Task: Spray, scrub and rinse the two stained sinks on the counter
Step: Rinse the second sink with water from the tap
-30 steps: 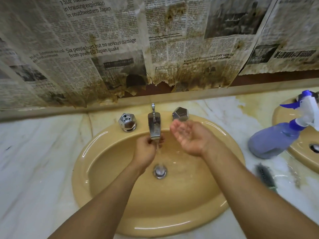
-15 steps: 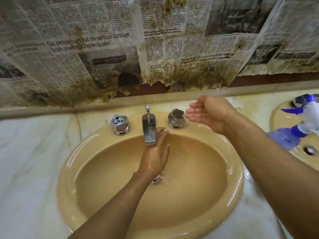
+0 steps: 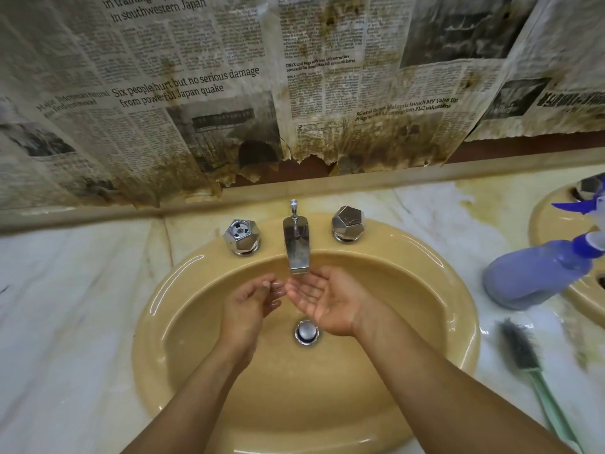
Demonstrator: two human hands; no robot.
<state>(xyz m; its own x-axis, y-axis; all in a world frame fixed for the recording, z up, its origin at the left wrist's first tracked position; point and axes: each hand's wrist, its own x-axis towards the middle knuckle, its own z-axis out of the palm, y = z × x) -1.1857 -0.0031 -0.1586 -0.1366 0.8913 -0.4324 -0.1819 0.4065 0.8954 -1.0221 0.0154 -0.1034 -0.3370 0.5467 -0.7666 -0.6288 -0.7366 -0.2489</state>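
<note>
Counter (image 3: 65, 306) of marble carries two tan sinks. The centre sink (image 3: 157, 322) has two faceted chrome knobs, left knob (image 3: 241, 236) and right knob (image 3: 347, 222), flanking one spout (image 3: 297, 247). Under the spout, the left hand (image 3: 248, 309) has its fingers loosely curled, and the right hand (image 3: 327, 303) lies palm-up with fingers relaxed; both hold nothing. One brush (image 3: 523, 355) lies bristles rearward. One spray bottle (image 3: 530, 276) lies sideways, nozzle pointing right over the right sink (image 3: 550, 221).
</note>
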